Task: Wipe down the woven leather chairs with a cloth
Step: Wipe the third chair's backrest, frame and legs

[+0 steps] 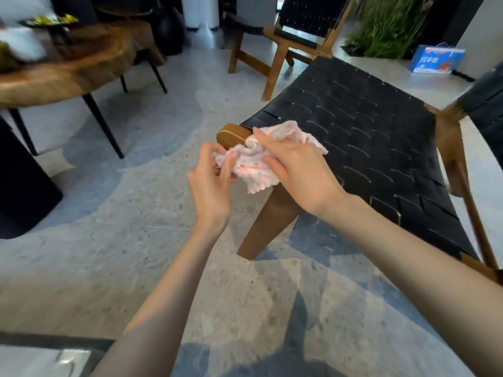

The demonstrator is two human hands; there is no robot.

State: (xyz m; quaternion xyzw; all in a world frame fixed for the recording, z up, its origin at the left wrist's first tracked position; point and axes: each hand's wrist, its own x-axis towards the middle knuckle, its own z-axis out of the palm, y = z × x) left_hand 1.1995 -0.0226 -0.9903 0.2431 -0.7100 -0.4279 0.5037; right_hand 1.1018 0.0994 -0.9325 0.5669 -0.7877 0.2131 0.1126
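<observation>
Cloth (261, 156) first: it is pink and white, soft and all crumpled up. It sits at the front corner of the near woven leather chair (367, 126), right on top of the rounded wooden end (231, 136) of the frame. Both hands hold it.

The left hand (211, 183) is on the left side of the cloth. Its fingers curl into the folds and grip them. The right hand (296, 172) lies over the top of the cloth. Its thumb and fingers are bent around the cloth and hold it tight. Part of the cloth hangs down just past the seat edge.

The chair seat is made of black strips woven over and under each other. A brown wooden leg (269, 219) goes down from the corner to the floor (109, 240). The floor is grey with little specks and some blue-grey patches.

A second chair (299, 25) of the same kind stands behind the near one. At the far left is a round wooden tabletop (81, 66) on thin black legs, with blurry things on it. At the far right a blue box (435, 59) sits on the floor beside a green plant (389, 23).
</observation>
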